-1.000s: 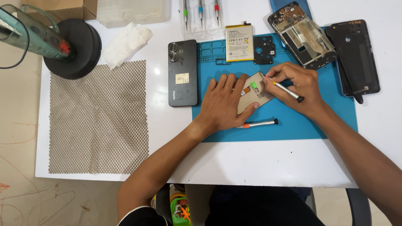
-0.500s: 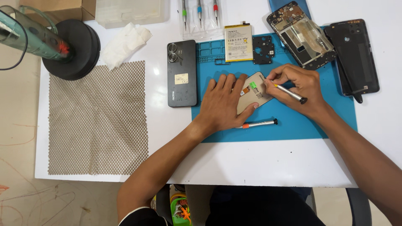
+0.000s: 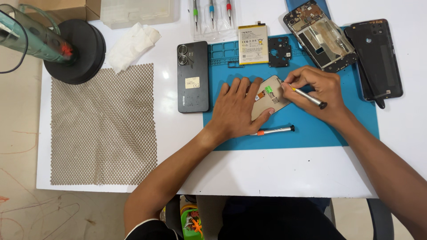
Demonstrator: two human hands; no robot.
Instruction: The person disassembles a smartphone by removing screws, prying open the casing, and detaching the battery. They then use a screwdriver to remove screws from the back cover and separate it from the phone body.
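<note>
While left hand (image 3: pixel 238 106) presses flat on phone panel (image 3: pixel 272 95), right hand (image 3: pixel 316 91) pinches screwdriver (image 3: pixel 307 96).

One view is given, taken from a camera worn on the head and aimed almost straight down at the table (image 3: pixel 275 173). The person's own forearms enter from the lower edge, so the top of the picture lies farthest from the body. The whole width of the white top is nearly covered, with bare floor seen at the left and the lap seen below. The blue mat (image 3: pixel 311 129) sits right of centre, the mesh pad (image 3: pixel 102 129) to the left. The view is held at about arm's length; no second view is shared.
</note>
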